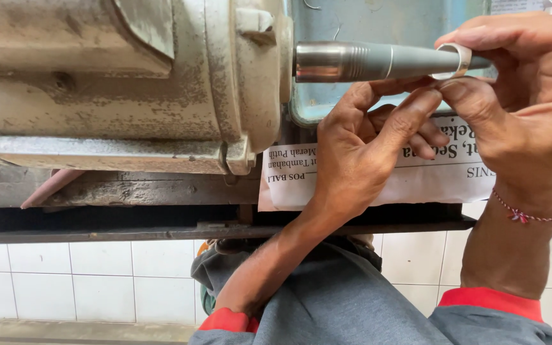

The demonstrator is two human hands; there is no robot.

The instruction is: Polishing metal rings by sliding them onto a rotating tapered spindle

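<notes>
Head view, looking down past grey sleeves with red cuffs. Near: white tiled floor (65, 281) below a dark metal ledge (161, 230).

Left hand (359, 150) at centre, palm side toward the camera, fingers (410, 108) reaching up so the tips touch the underside of the spindle (378, 62) next to the ring (455, 61). Its other fingers are curled in, holding nothing I can make out.

Right hand (525, 102) at the right, red thread bracelet (522, 214) on the wrist. Thumb and forefinger are pinched narrow on the ring, a small pale band sitting around the spindle's thin right end.

Spindle: grey tapered metal shaft, horizontal, thick end at the left where it meets the motor (129, 83).

Motor: worn, cream-coloured, dusty housing filling the upper left.

Behind the hands, a printed paper sheet (429, 172) lies against the frame. Farther, a blue-green panel (384, 25) behind the spindle.
</notes>
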